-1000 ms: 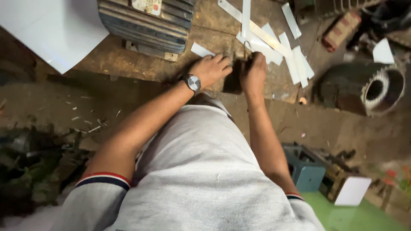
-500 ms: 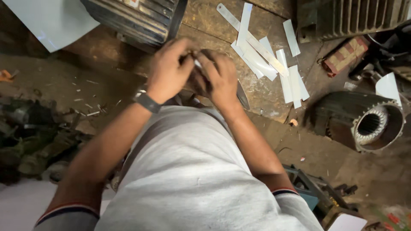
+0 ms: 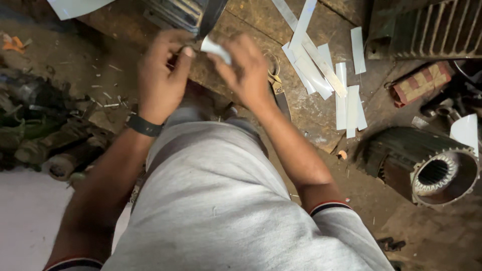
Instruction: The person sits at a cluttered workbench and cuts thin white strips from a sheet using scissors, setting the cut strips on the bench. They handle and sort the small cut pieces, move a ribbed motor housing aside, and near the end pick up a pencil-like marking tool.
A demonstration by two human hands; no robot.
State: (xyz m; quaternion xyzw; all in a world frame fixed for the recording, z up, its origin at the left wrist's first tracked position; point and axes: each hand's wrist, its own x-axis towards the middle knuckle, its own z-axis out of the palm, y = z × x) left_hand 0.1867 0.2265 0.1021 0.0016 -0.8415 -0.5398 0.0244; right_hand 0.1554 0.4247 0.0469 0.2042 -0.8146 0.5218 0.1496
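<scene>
Both hands meet over a dirty wooden board (image 3: 321, 115) and pinch a small white paper strip (image 3: 215, 48) between them. My left hand (image 3: 163, 75), with a dark watch on the wrist, holds its left end with thumb and fingers. My right hand (image 3: 246, 70) holds the other end. A grey finned motor housing (image 3: 181, 12) lies just beyond the hands. Scissors (image 3: 277, 85) lie on the board right beside my right hand.
Several cut white strips (image 3: 326, 75) are scattered on the board to the right. A motor stator with an open bore (image 3: 427, 165) sits at the right, another finned housing (image 3: 432, 30) at top right, a striped cloth roll (image 3: 422, 83) between them. Dark scrap parts (image 3: 40, 130) lie left.
The hands have lifted away from my body toward the finned housing and now hold a white strip between them. The view has tilted, showing more of the floor at right.
</scene>
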